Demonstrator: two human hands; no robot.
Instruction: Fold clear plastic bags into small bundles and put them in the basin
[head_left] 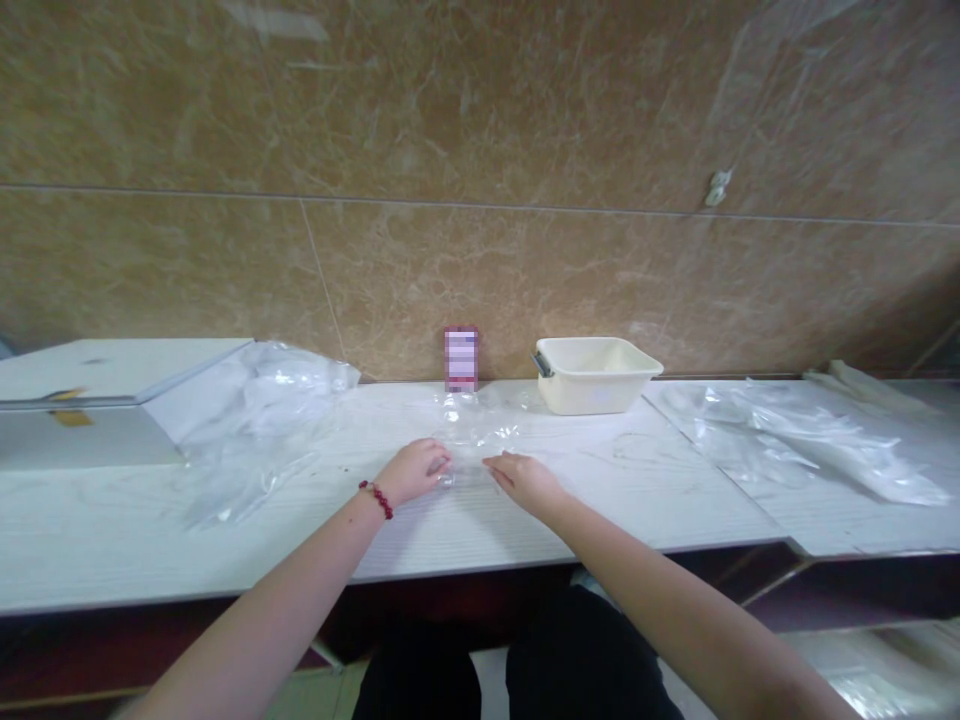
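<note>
A clear plastic bag (pixel 480 425) lies crumpled on the white tabletop in front of me, its near edge hard to make out against the surface. My left hand (pixel 415 470), with a red bead bracelet at the wrist, has curled fingers closed on the left side of this plastic. On the other side, my right hand (pixel 529 484) pinches with its thumb under the fingers at the bag's right edge. A short gap separates the two hands. Just behind the bag, a phone-like upright item (pixel 461 360), blurred out, leans against the wall.
A cream plastic bin (pixel 596 393) with a grey handle stands back right. More clear plastic bags (pixel 817 440) lie at the right, and others (pixel 262 420) pile beside a white box (pixel 112 375) at the left. A tiled wall (pixel 480 260) bounds the table (pixel 300 560) behind.
</note>
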